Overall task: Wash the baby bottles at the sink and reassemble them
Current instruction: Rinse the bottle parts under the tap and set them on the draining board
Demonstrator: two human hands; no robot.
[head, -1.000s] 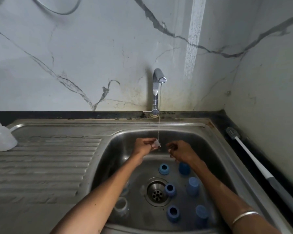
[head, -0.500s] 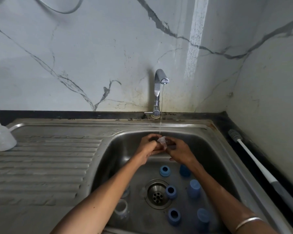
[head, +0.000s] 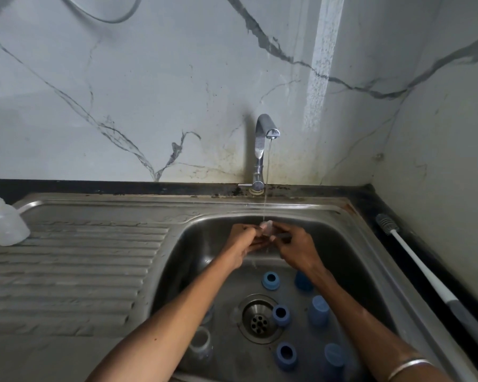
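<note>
Both hands are meeting under the tap (head: 262, 150) at the back of the sink basin (head: 370, 271), w/ a thin stream of water (head: 266, 188) falling straight onto what they're holding. The left hand (head: 242, 244) and right hand (head: 295, 249) are each pinching a small clear teat (head: 267, 226) between fingertips, fingers curled in around it. The teat is too small and see-through to tell its long axis for sure; it looks to be poking up toward the stream, just above the knuckles.

Down on the basin floor, blue parts are lying round the drain (head: 258, 319). Three blue collar rings are sitting w/ open holes facing up: one (head: 271, 279) behind the drain, one (head: 281, 315) touching the drain's right edge, one (head: 287, 355) in front. Three blue caps are standing to the right w/ closed ends up: one (head: 304, 281) partly hidden by the right forearm, one (head: 318, 310) mid, one (head: 334, 355) near the front. A clear bottle body (head: 202, 344) is sitting left of the drain, mouth pointing up, partly behind the left forearm.

On the draining board (head: 75, 271), far left, another clear bottle (head: 3, 224) is lying on its side. A bottle brush (head: 414, 257) is lying along the dark counter to the right, bristle end toward the wall. A bangle (head: 409, 366) is sitting on the right wrist.
</note>
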